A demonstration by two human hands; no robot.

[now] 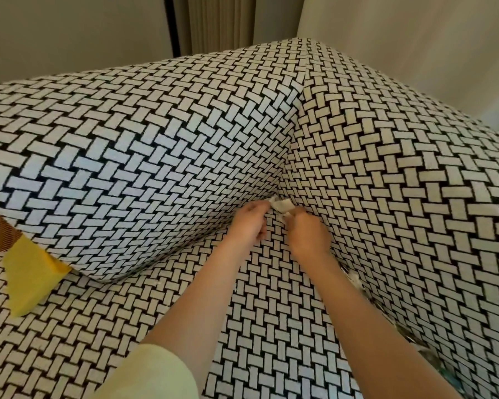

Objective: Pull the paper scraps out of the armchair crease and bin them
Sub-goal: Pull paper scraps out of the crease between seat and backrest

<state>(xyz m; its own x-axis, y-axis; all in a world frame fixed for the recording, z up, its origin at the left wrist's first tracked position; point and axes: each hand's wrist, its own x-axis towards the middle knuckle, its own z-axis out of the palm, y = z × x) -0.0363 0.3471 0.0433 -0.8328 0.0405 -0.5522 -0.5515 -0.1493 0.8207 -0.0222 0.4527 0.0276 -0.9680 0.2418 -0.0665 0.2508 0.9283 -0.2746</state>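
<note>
Both hands meet at the armchair's point(386, 182) far corner crease: left hand point(249, 223) and right hand point(308, 236) each pinch the pale paper scrap point(283, 205) between them. It lies just beyond the fingertips, its long axis running left to right, equally near both. One wad shows here; more bits glint in the right-side crease point(355, 279), uncountable. No bin shows.

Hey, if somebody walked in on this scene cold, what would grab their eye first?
The black-and-white woven-pattern armchair fills nearly the whole view. At its inner corner, the left hand and right hand pinch a white paper scrap at the crease. A yellow cloth lies on the seat at far left.
</note>
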